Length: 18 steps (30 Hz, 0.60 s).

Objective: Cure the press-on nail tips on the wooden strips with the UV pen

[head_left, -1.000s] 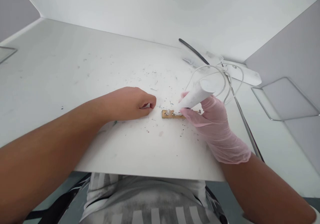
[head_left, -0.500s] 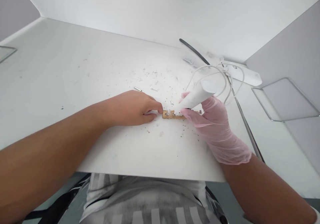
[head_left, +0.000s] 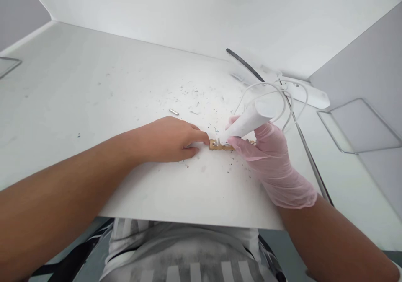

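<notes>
My right hand (head_left: 262, 146), in a pink glove, grips a white corded handheld tool (head_left: 249, 119) with a wide, rounded top end. The tool slants down to the left, and its lower end is over a narrow tan strip (head_left: 223, 147) lying on the table. Small shiny metal parts stand on the strip, whose right portion is partly behind the gloved fingers. My bare left hand (head_left: 172, 141) rests on the table at the strip's left end. Its index fingertip touches that end; the thumb is apart from it, with nothing between them.
Dark and bluish specks litter the white table (head_left: 138, 194). A short silver tube (head_left: 173, 112) lies beyond my left hand. At the back right are a white power strip (head_left: 306, 92), a looped white cable (head_left: 276, 85) and a black rod (head_left: 245, 64). A wire frame (head_left: 361, 127) stands at right.
The strip has slid slightly to the right. My left hand has shifted the same way, its index finger straighter. My right hand and the tool are nearly still.
</notes>
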Tool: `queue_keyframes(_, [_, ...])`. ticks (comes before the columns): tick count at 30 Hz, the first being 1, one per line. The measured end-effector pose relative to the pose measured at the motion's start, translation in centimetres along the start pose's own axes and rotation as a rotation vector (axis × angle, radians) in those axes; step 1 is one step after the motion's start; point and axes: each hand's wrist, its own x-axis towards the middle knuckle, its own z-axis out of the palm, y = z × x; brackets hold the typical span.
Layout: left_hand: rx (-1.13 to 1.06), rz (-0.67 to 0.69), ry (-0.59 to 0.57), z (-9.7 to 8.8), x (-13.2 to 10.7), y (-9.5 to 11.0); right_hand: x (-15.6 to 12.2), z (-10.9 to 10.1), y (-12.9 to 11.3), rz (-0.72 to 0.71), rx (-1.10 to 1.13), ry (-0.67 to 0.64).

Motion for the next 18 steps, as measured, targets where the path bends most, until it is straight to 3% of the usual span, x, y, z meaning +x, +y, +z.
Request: queue_keyframes(18, [0.007, 0.006, -0.027, -0.07, 0.01, 0.13, -0.05, 0.07, -0.54, 0.026, -0.001, 0.018])
